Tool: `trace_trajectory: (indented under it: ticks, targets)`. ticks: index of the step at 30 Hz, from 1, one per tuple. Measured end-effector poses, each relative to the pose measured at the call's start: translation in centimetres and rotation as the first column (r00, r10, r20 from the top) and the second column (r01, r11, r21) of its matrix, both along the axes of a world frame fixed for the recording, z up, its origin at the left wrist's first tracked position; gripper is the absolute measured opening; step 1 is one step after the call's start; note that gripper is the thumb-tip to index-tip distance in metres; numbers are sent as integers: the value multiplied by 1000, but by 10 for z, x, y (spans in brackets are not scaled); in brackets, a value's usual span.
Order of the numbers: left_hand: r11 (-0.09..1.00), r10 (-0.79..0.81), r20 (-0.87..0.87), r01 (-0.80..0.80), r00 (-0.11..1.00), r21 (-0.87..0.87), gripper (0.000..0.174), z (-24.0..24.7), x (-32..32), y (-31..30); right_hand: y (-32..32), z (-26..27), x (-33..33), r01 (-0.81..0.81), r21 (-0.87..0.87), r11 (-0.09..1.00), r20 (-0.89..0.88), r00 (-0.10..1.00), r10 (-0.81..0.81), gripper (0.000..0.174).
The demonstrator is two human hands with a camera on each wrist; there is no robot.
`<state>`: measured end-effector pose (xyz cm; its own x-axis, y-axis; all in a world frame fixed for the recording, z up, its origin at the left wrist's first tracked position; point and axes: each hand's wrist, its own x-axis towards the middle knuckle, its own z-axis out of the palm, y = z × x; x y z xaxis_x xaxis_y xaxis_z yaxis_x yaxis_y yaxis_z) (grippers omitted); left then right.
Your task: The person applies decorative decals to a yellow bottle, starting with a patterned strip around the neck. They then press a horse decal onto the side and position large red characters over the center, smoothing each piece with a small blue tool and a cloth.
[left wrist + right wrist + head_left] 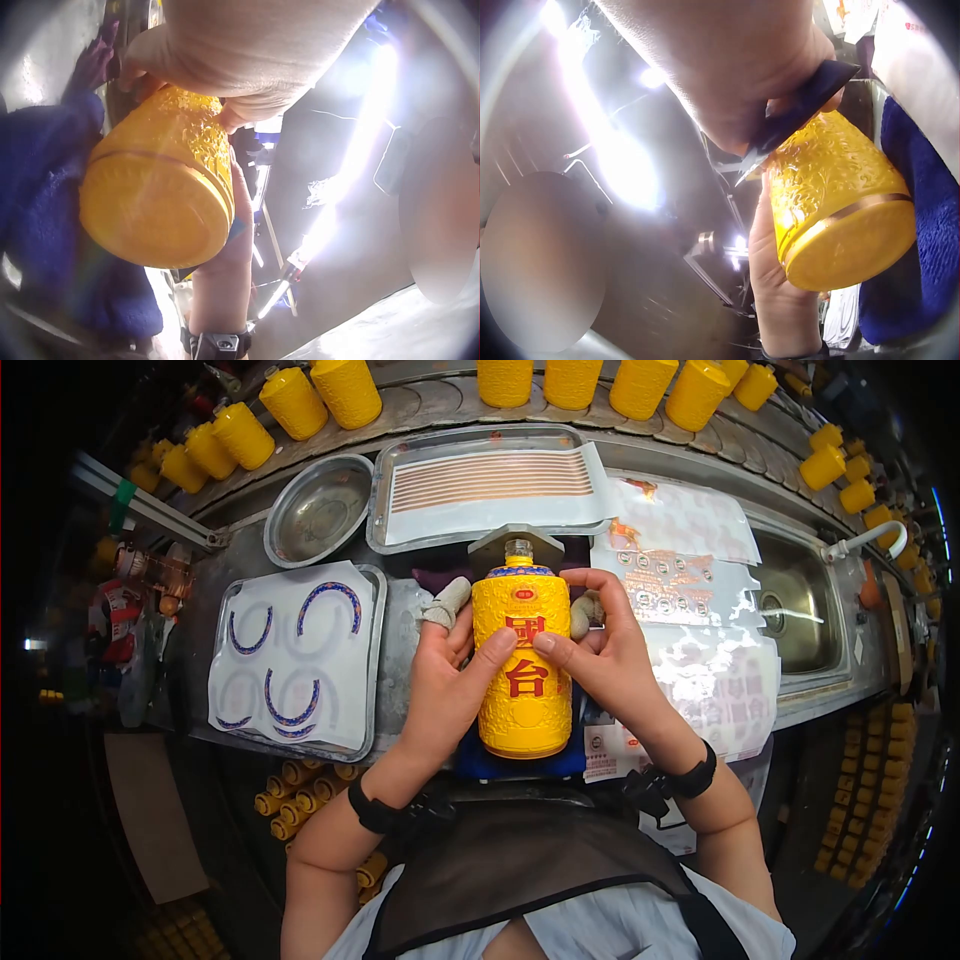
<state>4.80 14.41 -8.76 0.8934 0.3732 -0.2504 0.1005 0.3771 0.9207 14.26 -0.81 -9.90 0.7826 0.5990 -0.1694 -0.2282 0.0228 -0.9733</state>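
Both hands hold an embossed yellow bottle (525,735) with large red characters, its glass neck pointing away from the body. A blue patterned band (519,571) rings its shoulder. My left hand (440,680) grips the left side and my right hand (615,650) the right, thumbs lying on the front. Pale cloth covers (450,600) wrap a finger on each hand. In the left wrist view the round base (154,214) faces the camera, tilted above a blue towel (45,180). The right wrist view shows a dark pointed flap (802,109) across the right hand.
To the left, a tray (378,660) bears a sheet of blue arc decals (335,596). Behind are a metal bowl (278,530) and another tray (380,510) with a striped sheet (490,485). Printed sheets (710,680) and a sink (795,625) lie right. Yellow bottles (345,390) line the back.
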Motion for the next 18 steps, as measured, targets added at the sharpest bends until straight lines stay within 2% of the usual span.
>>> trace_trajectory:
  ticks: [7,10,13,16,18]
  targets:
    - [1000,11,-1,-11,1000,15,72,-1,1,1,1,7,2,-10,52,999,-39,999,12,56]
    - [999,35,-22,-35,999,-5,73,1,6,1,1,18,6,-41,5,999,-71,997,41,54]
    - [999,24,-31,-23,999,34,72,0,7,2,4,9,2,1,56,998,-28,1000,0,52]
    - [999,30,-34,-29,999,23,71,3,7,1,2,14,3,-32,22,999,-37,999,33,50]
    - [999,39,-23,-39,999,13,72,0,5,1,4,7,0,9,133,991,-85,996,3,50]
